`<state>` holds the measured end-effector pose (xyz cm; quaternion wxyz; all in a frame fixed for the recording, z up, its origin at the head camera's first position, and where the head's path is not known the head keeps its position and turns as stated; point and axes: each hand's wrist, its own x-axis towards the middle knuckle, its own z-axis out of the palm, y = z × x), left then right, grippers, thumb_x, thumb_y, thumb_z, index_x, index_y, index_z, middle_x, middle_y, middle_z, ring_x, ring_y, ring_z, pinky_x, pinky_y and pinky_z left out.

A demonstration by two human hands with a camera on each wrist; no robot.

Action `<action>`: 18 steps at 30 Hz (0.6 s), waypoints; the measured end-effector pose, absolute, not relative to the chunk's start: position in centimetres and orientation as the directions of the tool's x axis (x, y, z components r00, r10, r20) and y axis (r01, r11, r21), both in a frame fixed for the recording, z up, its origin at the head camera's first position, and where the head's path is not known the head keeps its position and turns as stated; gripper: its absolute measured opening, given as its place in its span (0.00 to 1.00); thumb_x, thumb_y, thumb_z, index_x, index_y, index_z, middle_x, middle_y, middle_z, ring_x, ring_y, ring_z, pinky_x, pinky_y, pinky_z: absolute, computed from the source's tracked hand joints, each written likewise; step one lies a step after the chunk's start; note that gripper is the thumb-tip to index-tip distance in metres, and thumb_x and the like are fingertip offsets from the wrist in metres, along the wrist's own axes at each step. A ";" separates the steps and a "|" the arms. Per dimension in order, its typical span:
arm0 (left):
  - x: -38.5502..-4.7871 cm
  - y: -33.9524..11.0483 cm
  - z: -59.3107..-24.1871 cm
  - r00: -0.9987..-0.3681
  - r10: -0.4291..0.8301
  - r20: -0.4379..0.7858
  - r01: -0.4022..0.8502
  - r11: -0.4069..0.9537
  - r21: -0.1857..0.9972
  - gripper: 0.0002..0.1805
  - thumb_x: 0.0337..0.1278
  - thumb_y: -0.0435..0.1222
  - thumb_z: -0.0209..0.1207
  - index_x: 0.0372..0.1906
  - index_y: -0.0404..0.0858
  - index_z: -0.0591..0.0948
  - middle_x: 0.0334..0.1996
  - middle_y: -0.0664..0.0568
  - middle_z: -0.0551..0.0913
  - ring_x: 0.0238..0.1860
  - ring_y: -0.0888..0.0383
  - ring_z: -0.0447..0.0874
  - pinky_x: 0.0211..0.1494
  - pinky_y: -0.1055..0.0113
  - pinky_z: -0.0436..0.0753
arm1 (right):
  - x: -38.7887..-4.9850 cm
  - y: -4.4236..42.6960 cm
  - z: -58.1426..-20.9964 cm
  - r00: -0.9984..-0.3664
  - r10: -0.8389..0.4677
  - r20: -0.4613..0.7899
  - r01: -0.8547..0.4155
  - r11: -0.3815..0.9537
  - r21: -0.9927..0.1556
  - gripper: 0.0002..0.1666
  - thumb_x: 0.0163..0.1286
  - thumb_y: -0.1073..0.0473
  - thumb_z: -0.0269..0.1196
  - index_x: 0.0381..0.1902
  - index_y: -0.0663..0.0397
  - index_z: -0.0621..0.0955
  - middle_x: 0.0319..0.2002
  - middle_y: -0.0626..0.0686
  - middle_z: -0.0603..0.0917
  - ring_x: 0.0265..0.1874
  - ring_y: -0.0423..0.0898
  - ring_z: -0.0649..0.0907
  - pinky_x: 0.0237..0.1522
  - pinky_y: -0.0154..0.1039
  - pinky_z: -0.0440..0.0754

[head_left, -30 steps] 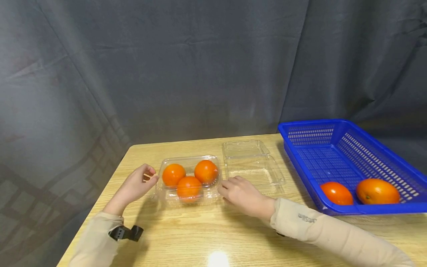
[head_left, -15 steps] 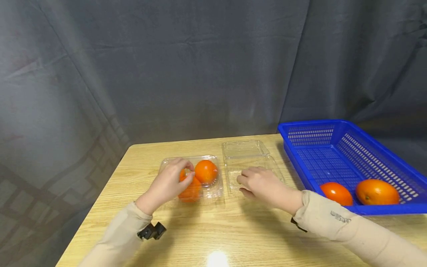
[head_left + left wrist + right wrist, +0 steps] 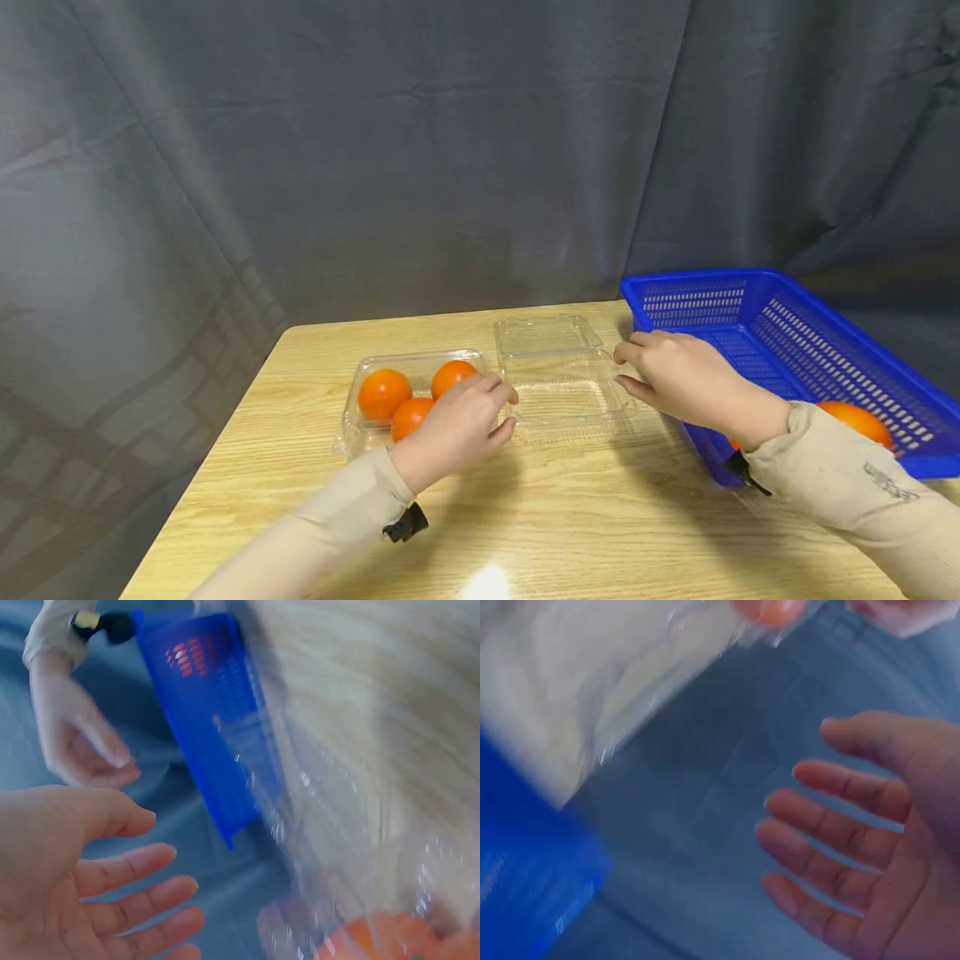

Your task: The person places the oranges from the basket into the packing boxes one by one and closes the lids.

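Three oranges [image 3: 385, 395] sit in a clear plastic clamshell box [image 3: 352, 417] at the left of the table. My left hand [image 3: 461, 425] is over the right front part of this box and partly covers the oranges. In the left wrist view its fingers [image 3: 142, 907] are loosely extended and hold nothing. To the right stands a second clear clamshell box [image 3: 562, 400], its lid [image 3: 547, 335] laid back behind it. My right hand [image 3: 678, 375] hovers between that box and the blue basket [image 3: 712, 417]. Nothing lies in its relaxed fingers [image 3: 817, 855] in the right wrist view.
Inside the basket's near end is an orange [image 3: 858, 422], and a sliver of another [image 3: 732, 444] shows beside my right forearm, which hides most of it. A dark curtain [image 3: 450, 167] hangs behind the wooden table [image 3: 570, 533].
My left hand has swept right across the filled box from its left side. My right hand has left that box and moved right, past the second box, to the basket's edge.
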<state>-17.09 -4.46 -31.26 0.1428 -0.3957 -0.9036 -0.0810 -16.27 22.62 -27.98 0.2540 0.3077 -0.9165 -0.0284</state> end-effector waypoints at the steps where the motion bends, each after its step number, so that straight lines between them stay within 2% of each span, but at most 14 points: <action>1: -17.0 -4.1 -31.4 -0.637 0.702 0.319 0.740 0.672 0.000 0.10 0.55 0.40 0.59 0.39 0.39 0.81 0.34 0.53 0.80 0.36 0.56 0.80 0.43 0.66 0.80 | -16.3 23.0 -27.7 -0.693 -0.573 0.438 -0.541 0.814 0.209 0.10 0.50 0.58 0.70 0.26 0.51 0.78 0.21 0.47 0.75 0.16 0.41 0.73 0.18 0.38 0.72; 5: -16.8 -2.9 -32.1 -0.609 0.730 0.309 0.738 0.665 -0.116 0.10 0.52 0.42 0.61 0.36 0.40 0.80 0.30 0.54 0.79 0.33 0.57 0.79 0.38 0.67 0.79 | -16.3 24.6 -26.7 -0.747 -0.543 0.383 -0.502 0.839 0.210 0.10 0.51 0.57 0.70 0.26 0.50 0.77 0.20 0.46 0.74 0.14 0.39 0.70 0.15 0.37 0.68; 8: -16.8 -2.2 -32.6 -0.609 0.737 0.293 0.721 0.669 -0.183 0.10 0.51 0.43 0.63 0.33 0.41 0.79 0.28 0.55 0.78 0.31 0.58 0.79 0.37 0.68 0.78 | -16.4 25.6 -26.2 -0.793 -0.507 0.337 -0.466 0.862 0.200 0.10 0.51 0.56 0.70 0.28 0.51 0.79 0.22 0.47 0.77 0.15 0.40 0.73 0.15 0.38 0.71; 13: -16.6 -1.2 -33.1 -0.647 0.723 0.242 0.682 0.690 -0.242 0.11 0.49 0.44 0.64 0.33 0.41 0.79 0.29 0.55 0.78 0.32 0.59 0.78 0.35 0.70 0.78 | -16.9 27.2 -25.6 -0.880 -0.429 0.204 -0.399 0.900 0.175 0.11 0.52 0.55 0.70 0.31 0.52 0.80 0.24 0.49 0.79 0.19 0.41 0.76 0.18 0.40 0.75; 18: -16.5 -0.4 -33.5 -0.688 0.697 0.202 0.643 0.714 -0.276 0.09 0.51 0.43 0.62 0.33 0.42 0.79 0.30 0.54 0.79 0.32 0.60 0.78 0.34 0.71 0.78 | -17.7 29.2 -25.4 -0.941 -0.336 0.048 -0.326 0.934 0.145 0.14 0.53 0.53 0.69 0.35 0.52 0.81 0.27 0.49 0.82 0.24 0.45 0.79 0.23 0.48 0.78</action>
